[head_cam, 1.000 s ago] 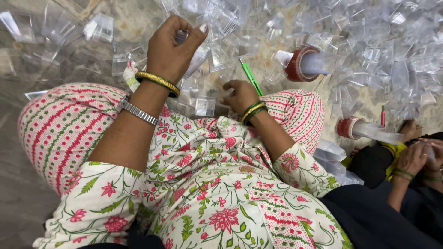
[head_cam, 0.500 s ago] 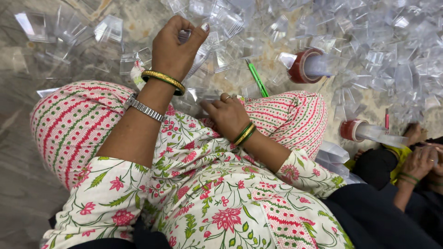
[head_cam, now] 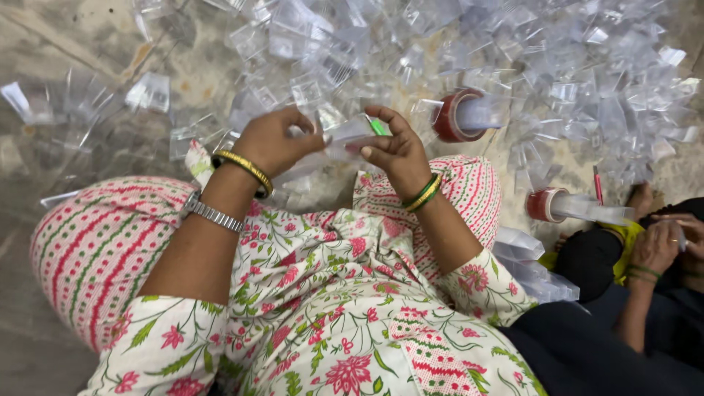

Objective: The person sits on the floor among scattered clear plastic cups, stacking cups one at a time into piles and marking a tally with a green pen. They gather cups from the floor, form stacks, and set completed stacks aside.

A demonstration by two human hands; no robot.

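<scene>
The left hand point(head_cam: 275, 139) and the right hand point(head_cam: 392, 147) meet above the lap, both pinched shut on a small clear plastic pouch point(head_cam: 345, 136) held between them, a green stick point(head_cam: 378, 127) showing at the right fingertips. Gold bangles and a metal watch circle the left wrist; green and gold bangles ring the right. The person sits cross-legged on the stone floor point(head_cam: 88, 44) in floral dress and pink patterned trousers. A broad heap of clear pouches point(head_cam: 513, 51) spreads across the far side of the floor, reaching towards its right edge. Two rolls of red-cored tape point(head_cam: 451, 117) and point(head_cam: 546, 204) lie at the near fringe of that heap, just right of the raised knee. At the right edge, another person's hand point(head_cam: 656, 246) works over dark clothing. The step in hand appears to be opening or filling the pouch with the green stick; what follows would seem to call for a steady pinch on the pouch mouth while the stick is guided in.
</scene>
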